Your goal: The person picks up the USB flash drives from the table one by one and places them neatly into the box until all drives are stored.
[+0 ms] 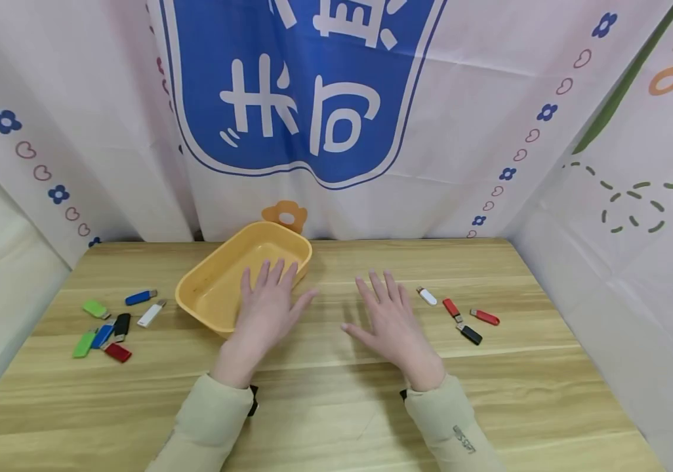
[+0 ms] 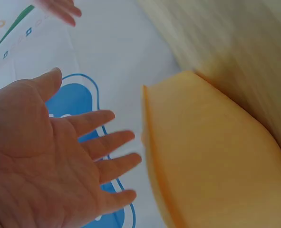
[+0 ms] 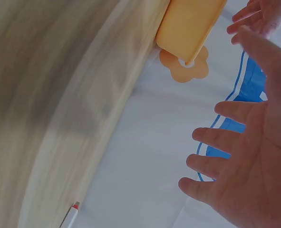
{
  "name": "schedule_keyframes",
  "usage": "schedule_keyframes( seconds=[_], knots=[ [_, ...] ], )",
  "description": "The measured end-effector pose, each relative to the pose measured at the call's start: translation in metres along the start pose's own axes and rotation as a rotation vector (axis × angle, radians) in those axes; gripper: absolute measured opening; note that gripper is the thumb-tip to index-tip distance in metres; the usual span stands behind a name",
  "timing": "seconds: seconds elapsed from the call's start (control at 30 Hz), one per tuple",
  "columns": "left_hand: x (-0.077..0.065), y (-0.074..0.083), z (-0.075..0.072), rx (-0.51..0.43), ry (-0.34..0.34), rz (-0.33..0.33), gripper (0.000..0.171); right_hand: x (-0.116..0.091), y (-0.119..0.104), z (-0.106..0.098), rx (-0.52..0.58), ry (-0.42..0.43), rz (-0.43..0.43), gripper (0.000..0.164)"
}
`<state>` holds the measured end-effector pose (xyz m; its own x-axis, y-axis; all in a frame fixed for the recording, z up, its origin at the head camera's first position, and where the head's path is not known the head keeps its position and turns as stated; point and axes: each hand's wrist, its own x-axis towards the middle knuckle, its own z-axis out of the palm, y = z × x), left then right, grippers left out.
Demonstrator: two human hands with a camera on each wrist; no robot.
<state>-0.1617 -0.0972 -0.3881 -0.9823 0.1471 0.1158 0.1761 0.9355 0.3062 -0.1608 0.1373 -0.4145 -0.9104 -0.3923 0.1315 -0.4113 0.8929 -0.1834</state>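
My left hand (image 1: 267,316) is spread palm down above the near side of a yellow plastic basin (image 1: 201,321), its fingers overlapping the inside in the head view. In the left wrist view the fingers are straight and hold nothing, with the basin's rim beyond the fingertips. My right hand (image 1: 394,324) hovers over the wooden table, fingers spread and holding nothing. Nearest to it lies a white USB stick (image 1: 428,296). Past that are a red USB stick (image 1: 450,308), a black one (image 1: 469,334) and another red USB stick (image 1: 486,317).
Left of the basin several USB sticks lie loosely grouped, among them a blue stick (image 1: 138,298), a white stick (image 1: 149,315), a green stick (image 1: 84,344) and a dark red stick (image 1: 117,353). A printed curtain (image 1: 460,131) hangs along the table's (image 1: 325,419) back edge.
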Motion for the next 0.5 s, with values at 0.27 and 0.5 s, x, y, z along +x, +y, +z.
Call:
schedule_keyframes(
  seconds=[0.27, 0.5],
  knots=[
    [-0.008, -0.023, -0.003, 0.001, 0.096, 0.096, 0.058, 0.009, -0.003, 0.006, 0.001, 0.028, -0.077, 0.08],
    [-0.017, -0.035, -0.021, -0.007, 0.085, 0.066, 0.051, 0.026, -0.011, 0.006, 0.026, 0.043, -0.167, 0.076]
  ],
)
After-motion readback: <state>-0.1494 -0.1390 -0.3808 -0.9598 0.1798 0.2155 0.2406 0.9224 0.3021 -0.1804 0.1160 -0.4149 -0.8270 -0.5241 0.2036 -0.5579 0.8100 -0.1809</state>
